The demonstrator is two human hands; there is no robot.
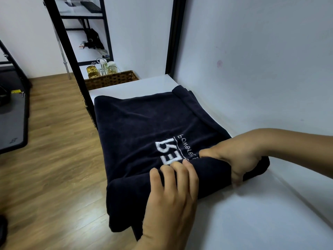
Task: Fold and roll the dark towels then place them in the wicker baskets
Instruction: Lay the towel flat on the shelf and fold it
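Note:
A dark navy towel (144,123) with white embroidered lettering lies flat on a white table (252,213), its left edge hanging over the table side. Its near end is rolled into a thick tube. My left hand (171,192) rests on top of the roll, fingers curled over it near the lettering. My right hand (236,157) grips the right end of the roll, thumb on top and fingers wrapped under. A wicker basket (111,80) stands on the floor beyond the table's far end.
A white wall runs close along the table's right side. A black metal shelf frame (72,56) stands to the far left, with glass jars (92,71) behind the basket. Wooden floor (54,141) lies to the left, and a dark mat (12,120) at the left edge.

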